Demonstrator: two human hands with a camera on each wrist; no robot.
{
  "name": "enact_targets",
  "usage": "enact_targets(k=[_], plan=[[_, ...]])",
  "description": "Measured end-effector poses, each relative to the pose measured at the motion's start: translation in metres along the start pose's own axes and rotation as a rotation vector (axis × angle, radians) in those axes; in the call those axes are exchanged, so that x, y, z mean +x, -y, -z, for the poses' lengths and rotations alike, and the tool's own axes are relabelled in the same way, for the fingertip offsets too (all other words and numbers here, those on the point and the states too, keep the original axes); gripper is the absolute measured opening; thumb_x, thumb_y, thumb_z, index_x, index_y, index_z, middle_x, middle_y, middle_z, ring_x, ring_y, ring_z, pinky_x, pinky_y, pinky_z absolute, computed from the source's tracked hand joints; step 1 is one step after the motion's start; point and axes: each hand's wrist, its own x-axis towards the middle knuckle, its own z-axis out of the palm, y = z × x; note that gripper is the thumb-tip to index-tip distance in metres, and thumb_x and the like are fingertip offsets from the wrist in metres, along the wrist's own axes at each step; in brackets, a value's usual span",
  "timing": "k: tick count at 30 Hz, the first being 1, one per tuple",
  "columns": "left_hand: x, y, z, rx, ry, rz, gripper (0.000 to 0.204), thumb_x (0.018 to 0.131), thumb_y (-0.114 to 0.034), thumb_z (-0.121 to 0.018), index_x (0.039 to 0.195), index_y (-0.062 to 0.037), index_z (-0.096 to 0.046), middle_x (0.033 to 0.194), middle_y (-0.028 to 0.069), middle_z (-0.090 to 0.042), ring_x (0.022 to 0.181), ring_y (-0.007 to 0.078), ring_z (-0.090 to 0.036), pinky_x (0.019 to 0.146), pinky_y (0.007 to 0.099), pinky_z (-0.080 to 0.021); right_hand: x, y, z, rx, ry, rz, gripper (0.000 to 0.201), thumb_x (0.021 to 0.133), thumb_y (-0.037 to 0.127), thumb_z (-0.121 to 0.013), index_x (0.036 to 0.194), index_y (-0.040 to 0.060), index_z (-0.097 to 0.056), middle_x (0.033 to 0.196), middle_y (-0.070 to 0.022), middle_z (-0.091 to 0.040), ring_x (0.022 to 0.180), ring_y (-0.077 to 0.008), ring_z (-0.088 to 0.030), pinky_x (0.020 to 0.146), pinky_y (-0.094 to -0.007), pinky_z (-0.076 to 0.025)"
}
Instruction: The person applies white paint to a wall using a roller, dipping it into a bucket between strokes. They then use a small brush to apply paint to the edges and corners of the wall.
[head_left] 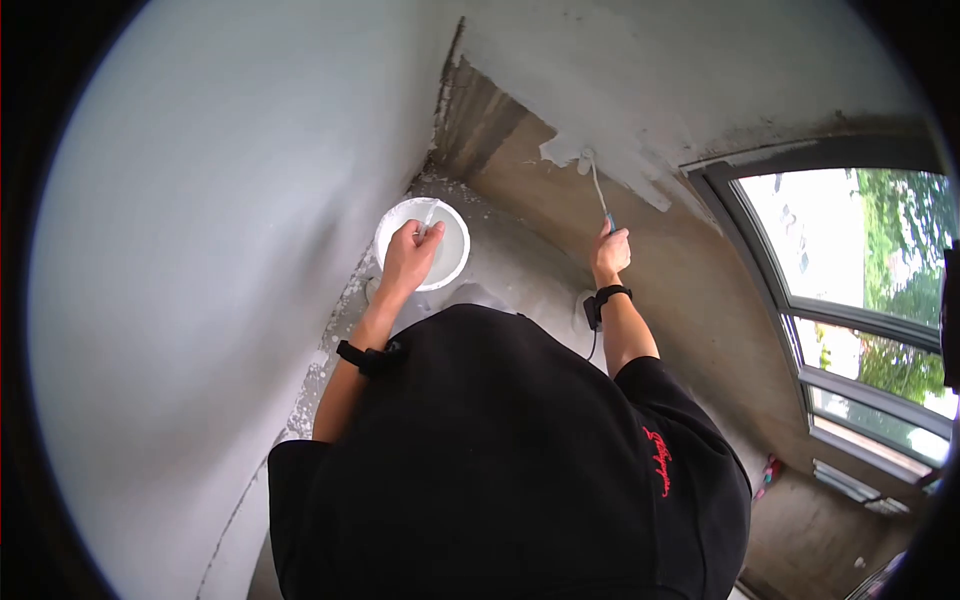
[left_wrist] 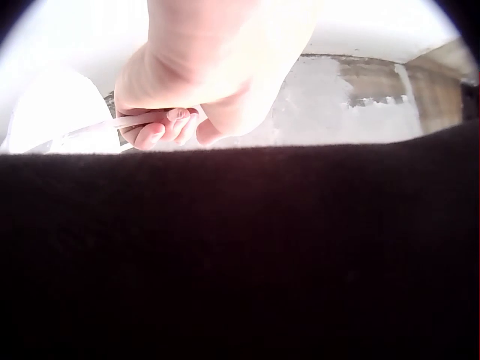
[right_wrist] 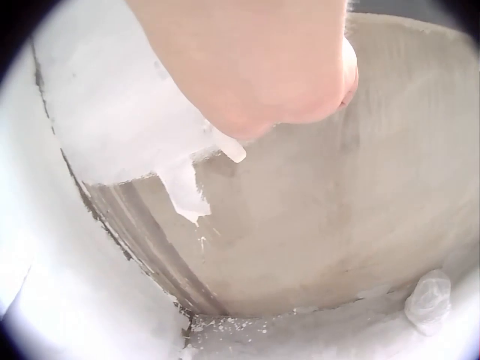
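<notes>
My right hand (head_left: 611, 252) grips the blue handle (head_left: 610, 222) of a small roller, whose head (head_left: 586, 160) touches the wall at the edge of the white coat. In the right wrist view the right hand (right_wrist: 259, 67) hides the handle, and the white roller head (right_wrist: 235, 150) shows beyond it. My left hand (head_left: 409, 257) holds the white bucket's (head_left: 464, 250) handle (head_left: 430, 213) in curled fingers; pale liquid is inside. In the left wrist view, the left hand (left_wrist: 202, 82) has its fingers round the pale handle (left_wrist: 131, 121), and dark cloth covers the lower half.
Bare brown wall (head_left: 540, 190) lies below the white coat, beside a window (head_left: 800, 240) on the right. A pale wall (head_left: 220, 220) stands close on the left. White spots mark the floor edge (head_left: 330, 340). A clear plastic bag (right_wrist: 429, 301) lies on the floor.
</notes>
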Motion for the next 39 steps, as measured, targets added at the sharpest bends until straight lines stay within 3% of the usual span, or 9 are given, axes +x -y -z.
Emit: enact_targets(k=[9, 12, 14, 17, 23, 28, 31, 35, 39], plan=[[-0.04, 0.018, 0.067, 0.002, -0.086, 0.027, 0.046, 0.086, -0.04, -0.067, 0.073, -0.0006, -0.048, 0.06, 0.0042, -0.049, 0.057, 0.0117, -0.044, 0.054, 0.0314, -0.039, -0.013, 0.13, -0.026, 0.126, 0.233, 0.022, 0.061, 0.091, 0.058, -0.046, 0.105, 0.0002, -0.061, 0.1, -0.0225, -0.067, 0.1, -0.0392, -0.063, 0.086, -0.0448, -0.05], [-0.057, 0.014, 0.086, -0.054, -0.031, -0.029, 0.037, 0.089, -0.034, -0.066, 0.078, -0.0022, -0.051, 0.057, -0.0033, -0.042, 0.056, 0.0049, -0.032, 0.051, 0.0267, -0.028, -0.02, 0.174, -0.031, 0.152, 0.283, 0.058, 0.063, 0.093, 0.056, -0.044, 0.109, -0.0023, -0.061, 0.104, -0.0243, -0.066, 0.102, -0.0393, -0.063, 0.088, -0.0452, -0.049], [-0.066, 0.014, 0.097, -0.074, -0.056, -0.011, 0.036, 0.089, -0.034, -0.066, 0.078, -0.0026, -0.051, 0.057, -0.0038, -0.041, 0.055, 0.0052, -0.032, 0.05, 0.0264, -0.027, -0.024, 0.205, -0.031, 0.23, 0.353, 0.12, 0.066, 0.094, 0.054, -0.042, 0.108, -0.0068, -0.061, 0.107, -0.027, -0.064, 0.104, -0.0399, -0.062, 0.089, -0.0461, -0.048], [-0.077, 0.021, 0.111, -0.066, -0.06, 0.022, 0.036, 0.089, -0.034, -0.066, 0.08, -0.0033, -0.051, 0.057, -0.0042, -0.04, 0.054, 0.0055, -0.032, 0.05, 0.0263, -0.027, -0.028, 0.254, -0.038, 0.27, 0.251, 0.173, 0.068, 0.096, 0.053, -0.039, 0.103, -0.0108, -0.062, 0.107, -0.029, -0.064, 0.104, -0.0409, -0.061, 0.09, -0.0466, -0.048], [-0.093, 0.031, 0.124, -0.069, -0.079, 0.054, 0.035, 0.088, -0.036, -0.066, 0.085, -0.0035, -0.054, 0.057, -0.0046, -0.04, 0.054, 0.005, -0.033, 0.05, 0.026, -0.027, -0.035, 0.313, -0.035, 0.353, 0.31, 0.214, 0.067, 0.097, 0.05, -0.039, 0.102, -0.0125, -0.062, 0.107, -0.031, -0.063, 0.104, -0.0431, -0.06, 0.09, -0.0467, -0.048], [-0.086, 0.035, 0.121, -0.066, -0.062, 0.028, 0.045, 0.084, -0.044, -0.069, 0.079, -0.0004, -0.057, 0.059, 0.0002, -0.041, 0.056, 0.0107, -0.039, 0.052, 0.0297, -0.033, -0.033, 0.288, -0.037, 0.387, 0.263, 0.179, 0.065, 0.097, 0.049, -0.04, 0.102, -0.0122, -0.062, 0.107, -0.0306, -0.063, 0.104, -0.0434, -0.06, 0.09, -0.0469, -0.048], [-0.076, 0.03, 0.113, -0.037, -0.015, 0.012, 0.046, 0.084, -0.043, -0.069, 0.077, 0.0001, -0.055, 0.059, 0.0014, -0.042, 0.056, 0.0108, -0.039, 0.052, 0.0299, -0.033, -0.02, 0.243, -0.031, 0.296, 0.308, 0.082, 0.067, 0.096, 0.053, -0.039, 0.108, -0.0091, -0.061, 0.11, -0.0278, -0.063, 0.105, -0.0424, -0.06, 0.09, -0.0467, -0.048], [-0.061, 0.027, 0.092, -0.018, 0.061, -0.025, 0.045, 0.085, -0.042, -0.068, 0.076, 0.0004, -0.054, 0.058, 0.003, -0.045, 0.055, 0.0105, -0.04, 0.052, 0.0305, -0.034, -0.014, 0.175, -0.016, 0.207, 0.195, 0.017, 0.065, 0.095, 0.055, -0.04, 0.109, -0.0049, -0.06, 0.107, -0.0249, -0.065, 0.104, -0.0401, -0.062, 0.089, -0.047, -0.048], [-0.046, 0.02, 0.069, -0.044, -0.025, -0.046, 0.041, 0.088, -0.037, -0.066, 0.075, -0.0004, -0.052, 0.057, 0.0021, -0.047, 0.053, 0.0091, -0.04, 0.05, 0.0299, -0.034, -0.005, 0.108, -0.004, 0.111, 0.131, -0.015, 0.062, 0.093, 0.059, -0.04, 0.104, 0.0005, -0.059, 0.102, -0.0213, -0.067, 0.1, -0.0377, -0.064, 0.086, -0.0472, -0.049]])
